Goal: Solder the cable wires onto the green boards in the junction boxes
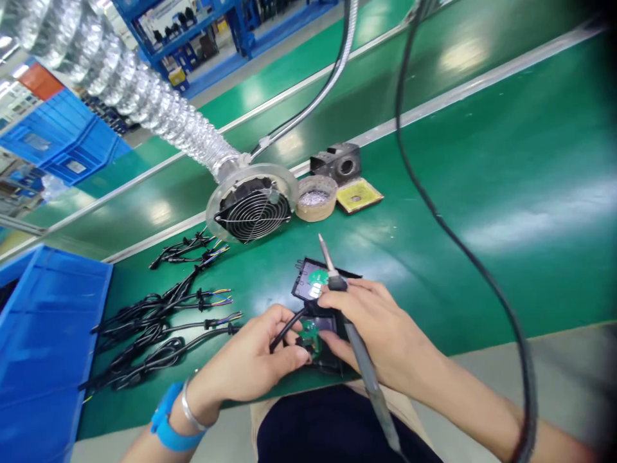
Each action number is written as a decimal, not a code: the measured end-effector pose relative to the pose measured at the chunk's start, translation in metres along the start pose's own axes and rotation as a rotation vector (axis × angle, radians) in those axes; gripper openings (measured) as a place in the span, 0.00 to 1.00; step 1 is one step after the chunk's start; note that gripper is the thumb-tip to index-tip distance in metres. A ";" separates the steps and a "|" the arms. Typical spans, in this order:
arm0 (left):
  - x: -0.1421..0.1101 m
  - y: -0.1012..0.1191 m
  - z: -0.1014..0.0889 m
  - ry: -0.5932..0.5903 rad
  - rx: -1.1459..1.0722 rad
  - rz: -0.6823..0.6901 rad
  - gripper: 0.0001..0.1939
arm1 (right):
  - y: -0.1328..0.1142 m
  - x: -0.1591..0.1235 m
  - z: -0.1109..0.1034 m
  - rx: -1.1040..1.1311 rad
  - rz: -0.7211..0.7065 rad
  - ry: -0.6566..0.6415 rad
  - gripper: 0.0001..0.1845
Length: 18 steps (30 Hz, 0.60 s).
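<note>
My left hand (pixel 258 357) is closed at the near edge of the bench, with its fingers and thumb on a black power cable (pixel 288 329) and the edge of a green circuit board (pixel 311 334). The board lies in an opened black plastic housing (pixel 328 326). A soldering iron (pixel 362 360) is gripped in my right hand (pixel 380 318), its metal tip pointing up and away from me. Fingers of that hand also touch the housing. Beyond them lies the other half of the housing, a black-rimmed panel (pixel 299 281) with a second green board (pixel 318 278). My fingers hide part of the work.
Several black power cables (pixel 159 321) with bare coloured wire ends lie left, beside a blue bin (pixel 43 347). A fume fan (pixel 253 215) on a silver duct (pixel 144 96) hangs ahead. Behind are a round tub (pixel 315 209), yellow sponge (pixel 359 193) and iron holder (pixel 337 164). A black cord (pixel 448 228) crosses at right.
</note>
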State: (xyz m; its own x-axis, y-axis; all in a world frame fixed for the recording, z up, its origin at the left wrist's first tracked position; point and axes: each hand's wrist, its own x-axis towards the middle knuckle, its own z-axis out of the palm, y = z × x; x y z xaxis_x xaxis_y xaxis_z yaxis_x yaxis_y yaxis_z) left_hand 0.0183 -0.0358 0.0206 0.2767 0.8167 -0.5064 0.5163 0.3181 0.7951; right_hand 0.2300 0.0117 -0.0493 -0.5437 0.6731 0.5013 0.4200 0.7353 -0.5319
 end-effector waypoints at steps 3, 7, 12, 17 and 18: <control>-0.010 -0.022 0.007 0.269 0.354 0.021 0.11 | 0.001 -0.006 0.010 0.019 -0.037 -0.039 0.15; -0.021 -0.057 0.019 0.597 0.799 0.095 0.23 | 0.008 -0.003 0.017 0.061 -0.075 -0.118 0.15; -0.030 -0.088 0.021 0.616 1.054 0.340 0.25 | 0.005 0.009 0.030 0.078 -0.138 -0.110 0.13; -0.035 -0.112 -0.012 0.693 1.100 0.482 0.28 | 0.006 0.020 0.044 0.165 -0.135 -0.150 0.10; -0.036 -0.115 -0.020 0.704 1.078 0.513 0.30 | 0.007 0.021 0.045 0.178 -0.128 -0.169 0.09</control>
State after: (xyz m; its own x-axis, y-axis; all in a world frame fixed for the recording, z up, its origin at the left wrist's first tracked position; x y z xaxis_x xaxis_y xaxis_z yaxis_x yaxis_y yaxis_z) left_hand -0.0667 -0.0920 -0.0457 0.3275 0.8989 0.2909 0.9362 -0.3503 0.0285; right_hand 0.1893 0.0275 -0.0736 -0.7041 0.5418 0.4590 0.2138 0.7781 -0.5906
